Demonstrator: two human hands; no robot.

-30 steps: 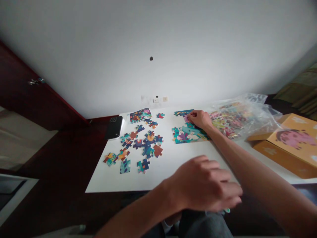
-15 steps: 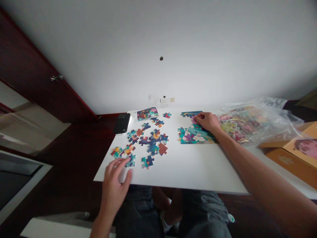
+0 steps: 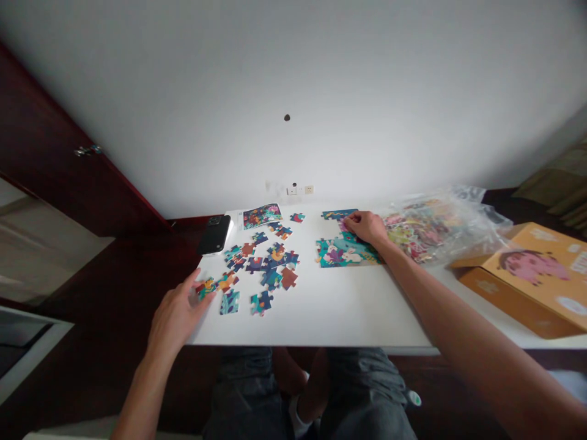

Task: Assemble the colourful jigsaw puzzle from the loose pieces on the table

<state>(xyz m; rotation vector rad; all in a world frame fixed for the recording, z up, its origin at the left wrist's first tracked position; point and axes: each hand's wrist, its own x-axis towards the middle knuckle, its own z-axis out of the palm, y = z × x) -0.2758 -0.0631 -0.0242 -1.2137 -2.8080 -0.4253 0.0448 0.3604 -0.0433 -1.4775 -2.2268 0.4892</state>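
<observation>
On the left of the white table, my left hand (image 3: 177,313) has its thumb and fingers round the edges of a yellow and teal puzzle piece (image 3: 208,287). My right hand (image 3: 370,228) is closed, fingertips down on a pink-purple puzzle piece (image 3: 342,225) in the gap of the partly joined puzzle (image 3: 340,253). That puzzle shows white rabbits along its near edge and a blue strip at the top; my hand covers its right part. Several loose puzzle pieces (image 3: 288,278) lie in the middle left, and a teal piece (image 3: 230,302) sits close to my left thumb.
A picture card (image 3: 262,216) and a black phone (image 3: 214,234) lie at the back left of the table (image 3: 330,318). To the right are a clear plastic bag (image 3: 431,229) of colourful pieces and an orange box (image 3: 527,269). The wall (image 3: 293,73) stands behind.
My left hand has moved left and away from the teal piece, onto the yellow and teal piece. My right hand stays at the same spot on the puzzle. The view has turned slightly right.
</observation>
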